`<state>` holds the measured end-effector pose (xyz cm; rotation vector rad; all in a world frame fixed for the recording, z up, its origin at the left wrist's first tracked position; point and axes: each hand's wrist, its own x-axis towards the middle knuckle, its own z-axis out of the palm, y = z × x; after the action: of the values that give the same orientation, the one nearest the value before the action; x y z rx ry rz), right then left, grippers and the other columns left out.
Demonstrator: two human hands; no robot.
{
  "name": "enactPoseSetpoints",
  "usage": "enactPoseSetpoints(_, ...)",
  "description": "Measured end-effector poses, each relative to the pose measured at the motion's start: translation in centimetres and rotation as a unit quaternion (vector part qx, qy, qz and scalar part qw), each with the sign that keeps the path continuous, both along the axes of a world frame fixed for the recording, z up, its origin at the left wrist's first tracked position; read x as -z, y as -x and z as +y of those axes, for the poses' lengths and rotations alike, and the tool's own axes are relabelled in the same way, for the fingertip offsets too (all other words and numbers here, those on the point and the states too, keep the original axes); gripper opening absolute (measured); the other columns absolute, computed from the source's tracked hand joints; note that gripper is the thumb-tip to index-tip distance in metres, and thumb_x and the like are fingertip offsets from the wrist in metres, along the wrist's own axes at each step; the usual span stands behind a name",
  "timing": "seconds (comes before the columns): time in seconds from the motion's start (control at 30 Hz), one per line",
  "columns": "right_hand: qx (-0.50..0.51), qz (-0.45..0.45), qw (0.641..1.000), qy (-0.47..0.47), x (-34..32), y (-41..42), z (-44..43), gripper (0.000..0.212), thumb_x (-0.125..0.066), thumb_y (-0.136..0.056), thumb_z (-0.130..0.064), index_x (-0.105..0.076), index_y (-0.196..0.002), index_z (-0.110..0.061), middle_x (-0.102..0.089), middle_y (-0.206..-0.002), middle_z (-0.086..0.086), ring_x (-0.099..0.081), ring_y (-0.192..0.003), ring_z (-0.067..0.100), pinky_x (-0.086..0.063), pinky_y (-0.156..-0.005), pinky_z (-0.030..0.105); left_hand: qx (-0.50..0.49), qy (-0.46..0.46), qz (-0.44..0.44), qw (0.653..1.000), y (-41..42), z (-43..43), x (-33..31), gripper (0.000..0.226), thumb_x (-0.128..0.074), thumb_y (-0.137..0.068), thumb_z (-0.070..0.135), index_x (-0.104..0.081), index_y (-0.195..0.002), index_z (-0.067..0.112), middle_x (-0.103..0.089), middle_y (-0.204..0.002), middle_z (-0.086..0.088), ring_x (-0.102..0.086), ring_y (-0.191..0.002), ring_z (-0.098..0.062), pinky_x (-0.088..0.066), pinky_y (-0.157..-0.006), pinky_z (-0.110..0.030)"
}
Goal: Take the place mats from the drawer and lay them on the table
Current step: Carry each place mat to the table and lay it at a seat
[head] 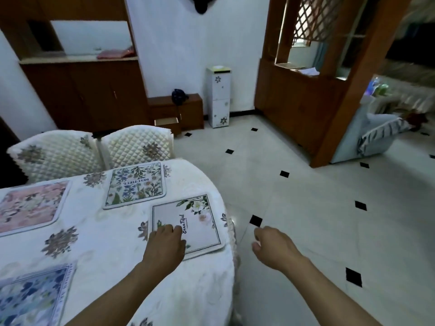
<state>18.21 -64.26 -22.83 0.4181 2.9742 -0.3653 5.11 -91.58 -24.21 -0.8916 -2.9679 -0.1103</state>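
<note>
Left grip [164, 243] lies palm down on the near left corner of the white place mat [200, 222], fingers resting on its surface rather than wrapped round it, so it presses and grasps nothing. Right grip [273, 245] hangs beyond the table's edge above the tiled floor [306, 196], fingers loosely curled, holding nothing. The white place mat, printed "Beautiful" with a flower border, lies flat near the rounded right edge of the table [106, 243]. Just beyond it lies a green-and-blue floral mat [135, 184]. A pink mat [30, 205] sits far left and a blue mat [33, 295] near left. Behind the table stand a quilted chair [56, 154] and a second chair [138, 144]. Across the room, the drawer [167, 122] of a low wooden cabinet [188, 109] stands pulled out
</note>
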Motion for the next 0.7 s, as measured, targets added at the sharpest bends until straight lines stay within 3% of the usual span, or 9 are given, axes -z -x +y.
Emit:
enactPoseSetpoints(0.17, -0.084, -0.013, 0.996, -0.002, 0.8, 2.9, 7.7, 0.019, -0.045, -0.091, -0.037, -0.042, -0.082, -0.021, -0.048, -0.082, -0.001, -0.056, -0.079, 0.022, -0.042, -0.064, 0.03, -0.075, 0.012, -0.026, 0.997, -1.8, 5.9, 0.5, 0.025, -0.05, -0.094, 0.034, -0.06, -0.104, 0.012, -0.063, -0.097, -0.008, -0.057, -0.095, -0.031, -0.043, -0.077, -0.039)
enactPoseSetpoints(0.27, -0.14, -0.02, 0.99, 0.007, 0.9, 5.2, 9.2, 0.019, -0.045, -0.091, -0.036, -0.041, -0.081, -0.021, -0.048, -0.081, -0.001, -0.052, -0.073, 0.021, -0.039, -0.06, 0.029, -0.111, 0.007, -0.034, 0.993, -3.2, 7.7, 0.1, 0.019, -0.062, -0.088, 0.028, -0.065, -0.094, 0.01, -0.065, -0.085, -0.01, -0.061, -0.082, -0.033, -0.047, -0.069, -0.039)
enactPoseSetpoints(0.4, -0.219, -0.014, 0.976, 0.004, 0.1, 10.0, 7.8, 0.017, -0.044, -0.089, -0.036, -0.039, -0.081, -0.023, -0.045, -0.08, -0.001, -0.05, -0.073, 0.023, -0.034, -0.06, 0.029, -0.193, 0.013, -0.035, 0.98, -3.1, 6.5, 0.0, 0.029, -0.045, -0.095, 0.035, -0.057, -0.112, 0.016, -0.062, -0.106, -0.007, -0.056, -0.1, -0.03, -0.042, -0.081, -0.038)
enactPoseSetpoints(0.6, -0.303, -0.002, 0.953, -0.014, -0.4, 16.9, 2.3, 0.016, -0.043, -0.09, -0.037, -0.046, -0.086, -0.022, -0.055, -0.087, 0.002, -0.056, -0.081, 0.025, -0.037, -0.063, 0.031, -0.271, 0.007, -0.029, 0.962, -0.6, 3.4, 0.2, 0.028, -0.039, -0.096, 0.034, -0.054, -0.112, 0.016, -0.06, -0.106, -0.006, -0.052, -0.099, -0.028, -0.038, -0.08, -0.038)
enactPoseSetpoints(0.7, -0.332, -0.015, 0.943, -0.028, -0.4, 19.9, 0.8, 0.015, -0.042, -0.09, -0.037, -0.042, -0.084, -0.024, -0.058, -0.092, 0.003, -0.059, -0.088, 0.027, -0.036, -0.064, 0.031, -0.297, -0.006, -0.034, 0.954, 1.4, 2.4, 0.9, 0.03, -0.038, -0.097, 0.034, -0.053, -0.115, 0.017, -0.059, -0.11, -0.006, -0.052, -0.102, -0.027, -0.038, -0.084, -0.037)
